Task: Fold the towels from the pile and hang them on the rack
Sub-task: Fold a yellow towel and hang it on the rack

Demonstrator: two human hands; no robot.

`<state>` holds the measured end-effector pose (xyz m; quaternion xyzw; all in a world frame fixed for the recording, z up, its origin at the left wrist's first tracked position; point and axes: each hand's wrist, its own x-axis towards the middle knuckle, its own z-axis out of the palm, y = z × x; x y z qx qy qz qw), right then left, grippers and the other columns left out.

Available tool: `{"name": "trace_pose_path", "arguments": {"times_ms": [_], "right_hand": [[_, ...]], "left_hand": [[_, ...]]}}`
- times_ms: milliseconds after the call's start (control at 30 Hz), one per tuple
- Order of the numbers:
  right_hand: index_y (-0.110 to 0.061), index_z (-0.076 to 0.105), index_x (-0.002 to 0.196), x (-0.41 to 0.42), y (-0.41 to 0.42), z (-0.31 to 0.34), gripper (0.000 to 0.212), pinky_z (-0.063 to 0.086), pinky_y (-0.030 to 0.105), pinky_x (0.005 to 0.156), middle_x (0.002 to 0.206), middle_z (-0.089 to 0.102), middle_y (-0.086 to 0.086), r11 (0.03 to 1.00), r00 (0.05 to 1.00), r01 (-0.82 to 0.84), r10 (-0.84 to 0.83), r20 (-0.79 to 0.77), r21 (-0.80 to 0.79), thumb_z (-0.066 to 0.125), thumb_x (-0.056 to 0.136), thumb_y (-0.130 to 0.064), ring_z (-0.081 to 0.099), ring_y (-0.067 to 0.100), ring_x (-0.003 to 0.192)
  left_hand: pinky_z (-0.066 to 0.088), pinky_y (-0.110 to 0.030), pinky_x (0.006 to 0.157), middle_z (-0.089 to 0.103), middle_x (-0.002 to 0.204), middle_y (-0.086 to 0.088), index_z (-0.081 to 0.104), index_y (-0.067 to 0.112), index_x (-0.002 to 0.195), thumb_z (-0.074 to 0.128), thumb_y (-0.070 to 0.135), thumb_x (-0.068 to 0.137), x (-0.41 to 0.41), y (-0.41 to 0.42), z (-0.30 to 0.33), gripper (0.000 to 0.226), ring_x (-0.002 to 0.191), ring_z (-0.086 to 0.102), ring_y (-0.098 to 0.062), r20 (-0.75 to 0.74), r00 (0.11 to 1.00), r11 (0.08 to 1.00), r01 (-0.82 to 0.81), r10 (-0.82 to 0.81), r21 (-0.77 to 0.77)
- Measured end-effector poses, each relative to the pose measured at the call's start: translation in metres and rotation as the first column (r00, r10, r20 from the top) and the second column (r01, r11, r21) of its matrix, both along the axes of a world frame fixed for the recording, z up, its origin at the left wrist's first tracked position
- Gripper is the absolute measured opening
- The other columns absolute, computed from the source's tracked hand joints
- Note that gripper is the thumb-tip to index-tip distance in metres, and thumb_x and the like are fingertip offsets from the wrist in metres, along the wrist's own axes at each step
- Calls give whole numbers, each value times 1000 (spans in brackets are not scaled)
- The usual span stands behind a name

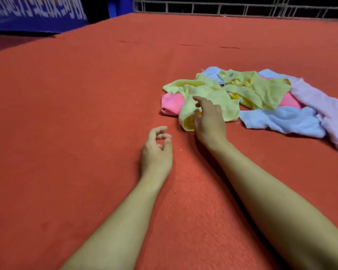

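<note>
Right now a heap of thin, crumpled cloth towels [261, 102] lies on the far right part of a broad surface covered in rough, felt-like red-orange fabric [86, 114]. Its weave looks nubby close to the camera, and a few shallow creases cross it farther back. The towels are soft and limp, with frayed edges and loose threads. Pale yellow pieces lie on top, over a bright pink one, light blue ones and a lilac one at the right edge.

The right hand [209, 121] reaches into the near left corner of the heap, at the pale yellow gauzy towel [213, 102] whose edge curls into a loose roll. Its fingers [198, 100] are spread and lightly bent over that roll, touching the cloth. Whether they actually pinch it cannot be told, since the back of the hand hides the fingertips on the far side.

The left hand [156, 151] hovers low over the bare red fabric, just left of the heap and apart from it. Its fingers are loosely curled with the thumb near the forefinger, and they hold nothing. Both forearms are bare.

Beyond the far edge stands a grey metal grille of thin bars [242, 8], and at the upper left hangs a glossy blue banner with white lettering [33, 14].
</note>
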<state>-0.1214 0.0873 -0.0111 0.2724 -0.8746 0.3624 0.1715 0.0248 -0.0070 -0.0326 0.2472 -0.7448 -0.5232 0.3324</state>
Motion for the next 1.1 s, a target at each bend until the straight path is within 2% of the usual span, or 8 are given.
{"name": "trace_pose_path", "arguments": {"times_ms": [133, 300, 433, 600, 767, 900, 1000, 1100], "right_hand": [[-30, 46, 138, -14, -2, -1, 59, 39, 36, 87, 110, 67, -2, 993, 995, 72, -77, 55, 99, 43, 84, -8, 47, 24, 110], [-21, 56, 128, 8, 14, 19, 43, 42, 37, 90, 101, 70, -2, 998, 997, 35, -39, -69, -52, 52, 86, -12, 59, 21, 104], [-23, 53, 128, 62, 35, 27, 44, 44, 18, 71, 80, 65, -16, 974, 994, -94, 104, 35, -205, 56, 87, -7, 59, -7, 77], [-26, 48, 131, 120, 66, 36, 52, 52, 26, 71, 87, 71, -7, 933, 970, -153, 204, 128, -327, 67, 86, -7, 66, 6, 71], [-26, 51, 126, 162, 100, 63, 50, 49, 26, 68, 83, 73, -7, 885, 954, -78, 200, 224, -458, 73, 84, -11, 62, 9, 65], [-23, 51, 125, 192, 118, 86, 48, 49, 28, 67, 86, 74, -4, 847, 927, -90, 263, 266, -524, 75, 84, -14, 67, 14, 68], [-20, 52, 125, 214, 129, 105, 46, 48, 26, 55, 82, 73, -6, 817, 917, -123, 310, 250, -564, 71, 86, -5, 67, 27, 65], [-19, 54, 124, 226, 140, 118, 44, 47, 21, 55, 82, 73, -9, 832, 940, -142, 284, 191, -537, 72, 85, -7, 62, 17, 61]], "left_hand": [[45, -24, 65, 64, 87, 19, 55, 38, 107, 59, 13, 92, 0, 1, 0, 30, 55, 50, 1, -4, 1000, 1000, 22, -22, 5], [50, -29, 69, 63, 92, 20, 53, 38, 112, 62, 14, 89, 2, 4, 2, 34, 55, 50, -1, -24, 998, 998, 51, -52, -25], [45, -17, 77, 58, 111, 21, 49, 32, 128, 78, 25, 79, 6, 15, 1, 57, 76, 53, -5, -37, 985, 979, 165, -170, -118], [43, -17, 79, 61, 113, 15, 50, 36, 117, 83, 35, 72, 13, 34, 11, 57, 89, 55, -5, -65, 968, 958, 228, -243, -176], [52, -35, 85, 69, 99, 11, 51, 32, 111, 74, 32, 79, 38, 68, 24, 39, 93, 66, -5, -209, 922, 939, 289, -326, -189], [49, -21, 89, 66, 112, 5, 46, 42, 118, 75, 43, 73, 60, 90, 38, 54, 103, 63, -6, -244, 884, 911, 350, -399, -219], [47, -15, 89, 69, 108, 4, 48, 38, 121, 76, 26, 81, 79, 99, 50, 50, 102, 65, -5, -304, 843, 895, 399, -444, -201], [46, -14, 83, 72, 97, 0, 52, 26, 122, 65, 14, 91, 94, 101, 70, 36, 92, 68, -8, -304, 829, 879, 406, -470, -252]]}}
